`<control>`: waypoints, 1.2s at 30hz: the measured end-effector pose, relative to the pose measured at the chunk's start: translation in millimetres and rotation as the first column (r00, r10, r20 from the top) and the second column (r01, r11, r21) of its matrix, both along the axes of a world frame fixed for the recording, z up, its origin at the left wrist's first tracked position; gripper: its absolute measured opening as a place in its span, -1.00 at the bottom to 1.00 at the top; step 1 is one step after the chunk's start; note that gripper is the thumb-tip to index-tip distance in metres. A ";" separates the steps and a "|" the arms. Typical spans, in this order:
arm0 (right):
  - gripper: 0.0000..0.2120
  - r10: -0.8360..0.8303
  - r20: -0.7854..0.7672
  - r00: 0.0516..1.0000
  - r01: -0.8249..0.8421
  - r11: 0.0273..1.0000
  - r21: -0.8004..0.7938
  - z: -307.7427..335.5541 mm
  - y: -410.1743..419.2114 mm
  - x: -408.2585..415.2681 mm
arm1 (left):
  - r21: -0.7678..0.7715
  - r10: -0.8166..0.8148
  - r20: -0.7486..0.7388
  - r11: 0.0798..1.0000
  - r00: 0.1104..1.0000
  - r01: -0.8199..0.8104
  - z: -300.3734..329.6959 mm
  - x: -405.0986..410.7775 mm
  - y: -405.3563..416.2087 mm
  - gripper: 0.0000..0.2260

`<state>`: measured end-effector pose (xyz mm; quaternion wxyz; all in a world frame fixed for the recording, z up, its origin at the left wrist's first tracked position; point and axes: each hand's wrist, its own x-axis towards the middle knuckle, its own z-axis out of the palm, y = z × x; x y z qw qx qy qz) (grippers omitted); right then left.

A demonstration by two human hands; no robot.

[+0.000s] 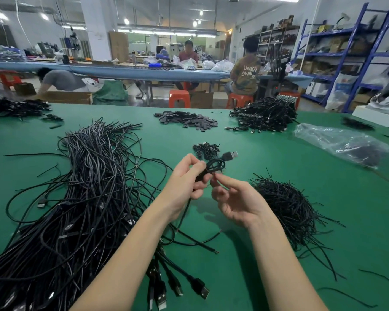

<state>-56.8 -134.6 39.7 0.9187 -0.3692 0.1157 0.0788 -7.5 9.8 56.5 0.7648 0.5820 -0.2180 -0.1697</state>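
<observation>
My left hand grips a coiled black USB cable above the green table. Its USB plug sticks out to the upper right, and a loose length of it hangs below my fist. My right hand is just right of the coil, palm up. Thumb and forefinger pinch something small and thin beside the bundle; what it is I cannot make out.
A big heap of loose black cables fills the left. A pile of black twist ties lies at right. Farther back sit a few bundled cables, small black pieces, more bundled cables and a plastic bag.
</observation>
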 end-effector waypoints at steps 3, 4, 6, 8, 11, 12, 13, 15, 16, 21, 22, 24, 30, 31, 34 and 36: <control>-0.84 0.037 0.088 0.995 -0.011 0.963 -0.270 -1.8 -20.1 -5.7 | 0.261 -0.249 0.225 0.947 0.942 0.188 5.8 3.3 16.1 -0.80; -0.87 0.061 0.107 0.992 -0.015 0.922 -0.386 -0.7 -25.6 -8.2 | 0.365 -0.330 0.295 0.906 0.897 0.213 7.9 3.7 20.2 -0.82; -0.90 0.123 0.111 0.986 -0.028 0.783 -0.621 4.0 -31.8 -13.1 | 0.517 -0.439 0.379 0.830 0.814 0.207 9.9 3.6 23.9 -0.84; -0.90 0.127 0.081 0.989 -0.013 0.609 -0.793 12.4 -32.8 -16.2 | 0.609 -0.463 0.416 0.781 0.782 0.138 7.5 4.1 24.2 -0.86; -0.95 0.063 0.109 0.992 0.083 0.328 -0.941 24.4 -25.3 -13.3 | 0.663 -0.393 0.436 0.748 0.810 0.006 0.2 6.0 22.4 -0.88; -0.94 0.034 0.140 0.990 0.126 0.274 -0.953 26.1 -21.3 -11.2 | 0.665 -0.351 0.458 0.745 0.817 -0.052 -1.4 6.9 22.2 -0.89; -0.94 0.007 0.178 0.984 0.171 0.239 -0.956 27.3 -16.7 -9.3 | 0.653 -0.299 0.484 0.750 0.823 -0.111 -2.5 7.9 21.8 -0.89; -0.95 -0.037 0.266 0.963 0.268 0.191 -0.944 28.1 -8.4 -5.9 | 0.597 -0.169 0.509 0.775 0.844 -0.205 -3.8 8.7 20.2 -0.87; -0.96 -0.047 0.310 0.950 0.313 0.173 -0.934 28.6 -4.7 -4.6 | 0.565 -0.100 0.502 0.790 0.859 -0.238 -4.0 9.5 19.2 -0.87; -0.96 -0.095 0.434 0.896 0.443 0.257 -0.859 27.3 7.9 -1.8 | 0.445 0.123 0.327 0.854 0.937 -0.268 -3.3 13.7 15.7 -0.89; -0.95 -0.099 0.453 0.886 0.460 0.311 -0.832 25.9 8.5 -1.3 | 0.424 0.157 0.291 0.863 0.944 -0.274 -3.0 14.2 15.1 -0.91; -0.95 -0.085 0.488 0.869 0.481 0.373 -0.793 23.8 8.8 -1.4 | 0.382 0.210 0.218 0.880 0.953 -0.281 -3.2 14.6 13.5 -0.91; -0.90 -0.055 0.446 0.894 0.429 0.400 -0.810 23.0 8.8 -0.9 | 0.298 0.370 0.504 0.773 0.780 -0.559 -4.2 7.4 10.1 -0.92; -0.91 -0.065 0.427 0.902 0.413 0.417 -0.809 23.4 9.1 -0.7 | 0.267 0.369 0.569 0.763 0.735 -0.589 -3.7 5.9 9.6 -0.91; -0.97 -0.132 0.422 0.897 0.436 0.422 -0.795 24.6 12.1 1.1 | 0.213 0.342 0.691 0.746 0.637 -0.631 -2.5 1.7 8.5 -0.88; -0.97 -0.189 0.449 0.873 0.487 0.361 -0.795 24.5 16.4 3.0 | 0.206 0.309 0.761 0.719 0.571 -0.664 -2.7 -0.1 8.0 -0.87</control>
